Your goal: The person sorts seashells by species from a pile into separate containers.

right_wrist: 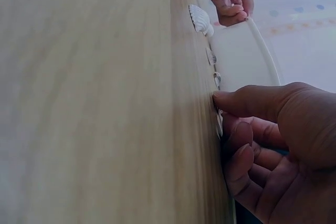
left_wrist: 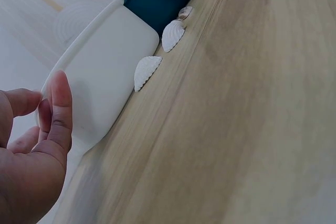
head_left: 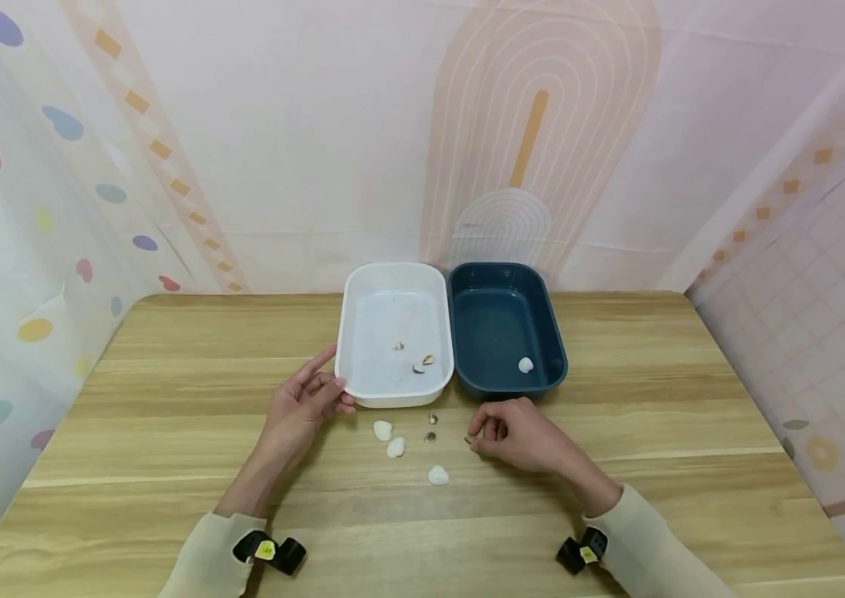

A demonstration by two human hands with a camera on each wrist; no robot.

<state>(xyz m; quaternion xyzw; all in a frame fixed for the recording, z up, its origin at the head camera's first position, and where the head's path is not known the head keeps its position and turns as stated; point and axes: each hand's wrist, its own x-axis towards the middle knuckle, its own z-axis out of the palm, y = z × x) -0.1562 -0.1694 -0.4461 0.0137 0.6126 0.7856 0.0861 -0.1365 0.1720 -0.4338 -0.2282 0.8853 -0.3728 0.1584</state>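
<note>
The left hand (head_left: 301, 411) grips the near left corner of the white tray (head_left: 395, 400), thumb on the rim. In front of the dark blue tray (head_left: 509, 389), the right hand (head_left: 523, 436) pinches a small brown shell (head_left: 469, 440) at table level; in the right wrist view the right hand (right_wrist: 283, 140) partly hides it. Two small dark shells (head_left: 431, 437) lie to its left, with white shells (head_left: 395, 448) further left and one white shell (head_left: 439, 475) nearer the front. Several small shells (head_left: 428, 360) are inside the white tray, and one white shell (head_left: 526, 365) is in the blue tray.
The two trays stand side by side at the back of the wooden table (head_left: 362, 531). Behind them hangs a patterned curtain (head_left: 302, 149), which also runs along the left side. Both forearms rest over the table's front part.
</note>
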